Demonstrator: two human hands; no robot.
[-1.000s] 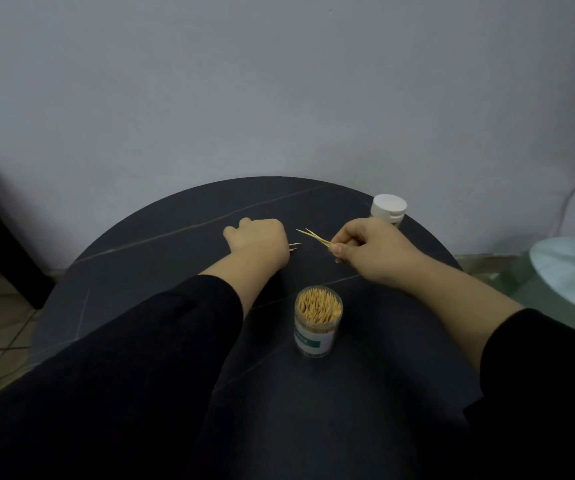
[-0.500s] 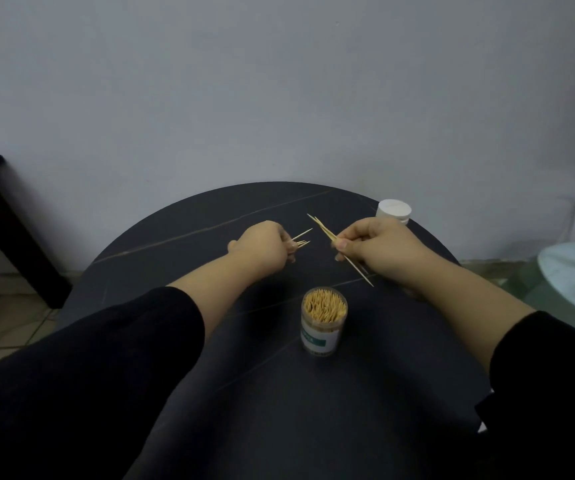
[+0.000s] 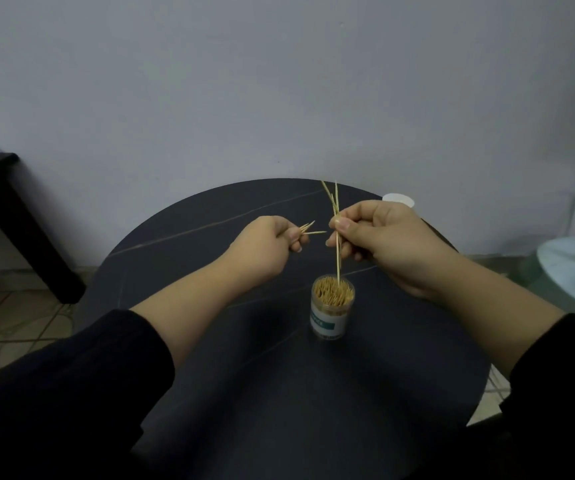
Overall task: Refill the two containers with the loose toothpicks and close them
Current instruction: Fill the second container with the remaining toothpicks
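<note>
Left hand [image 3: 265, 247] and right hand [image 3: 388, 239] each pinch slim wooden toothpicks [image 3: 337, 265] — above a clear, cylindrical container [image 3: 330, 322] packed full.

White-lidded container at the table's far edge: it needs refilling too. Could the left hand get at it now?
Probably not: the left hand pinches toothpicks, and the right hand sits between it and the white-lidded container.

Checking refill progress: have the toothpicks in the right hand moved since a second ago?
Yes. The toothpicks in the right hand swung upright, lower tip now at the mouth of the open container.
</note>
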